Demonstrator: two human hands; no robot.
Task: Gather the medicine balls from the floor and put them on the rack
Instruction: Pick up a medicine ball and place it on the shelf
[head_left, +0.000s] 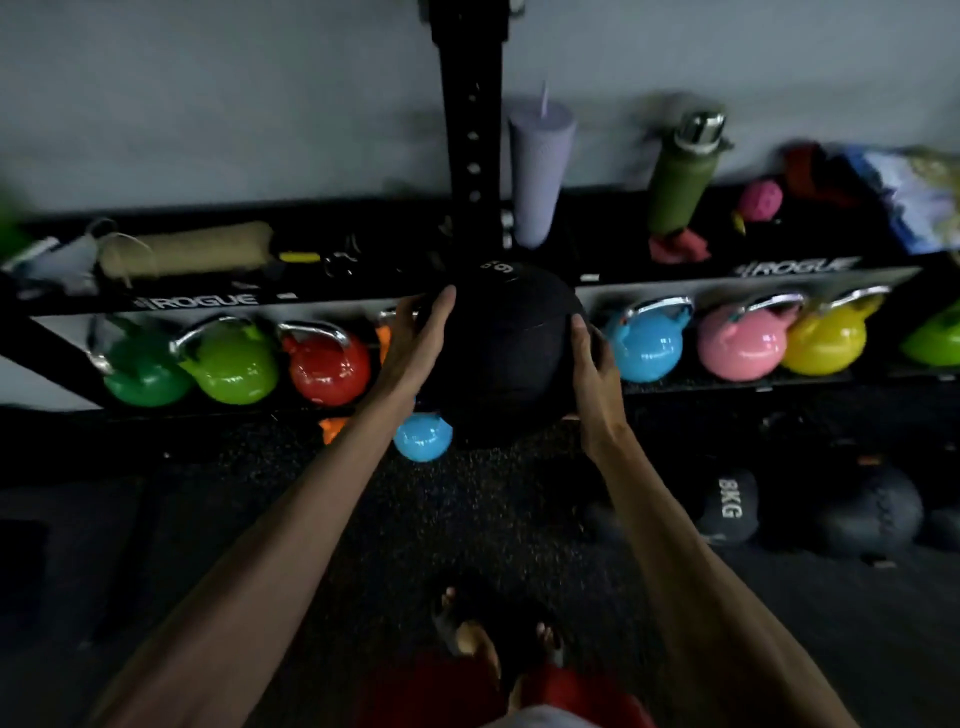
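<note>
I hold a black medicine ball (506, 343) with a white "6" on top, up in front of the black rack (208, 301). My left hand (423, 332) presses its left side with fingers stretched upward. My right hand (589, 358) cups its right side, fingers wrapped around the curve. The ball hangs level with the rack's kettlebell shelf, below the top shelf edge. On the floor at the right lie a dark ball marked "8KG" (727, 506) and another dark ball (872, 512).
Coloured kettlebells (327, 369) fill the lower shelf; a blue one (422, 436) sits on the floor below. A black upright post (465, 130), a lilac tumbler (537, 171), a green bottle (680, 176) and a tan roll (202, 249) occupy the top shelf. My bare feet (478, 639) stand on dark rubber flooring.
</note>
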